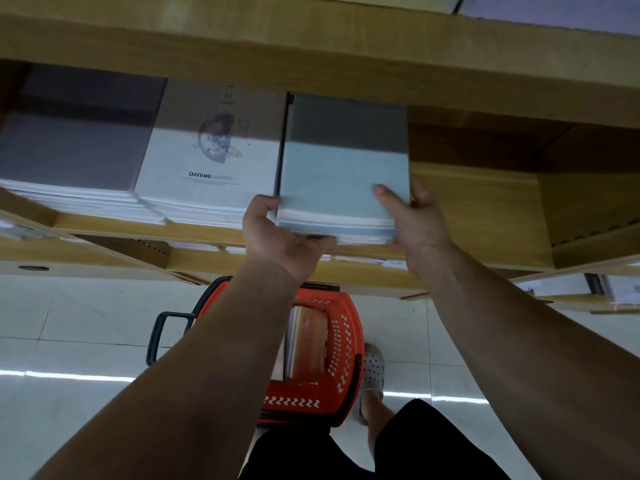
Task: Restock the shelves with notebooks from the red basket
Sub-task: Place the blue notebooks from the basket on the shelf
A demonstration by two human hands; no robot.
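A stack of light blue notebooks (343, 174) lies on the wooden shelf (485, 209), its front edge sticking out past the shelf lip. My left hand (277, 237) grips the stack's front left corner from below. My right hand (415, 220) holds the front right corner, thumb on the top cover. Down on the floor between my arms stands the red basket (325, 393), with several notebooks (304, 341) upright inside, partly hidden by my left forearm.
A white stack printed "DARING" (207, 168) sits left of the blue stack, and a grey stack (76, 150) lies further left. The shelf to the right of the blue stack is bare. An upper shelf board (311, 64) overhangs. My sandalled foot (372, 372) stands beside the basket.
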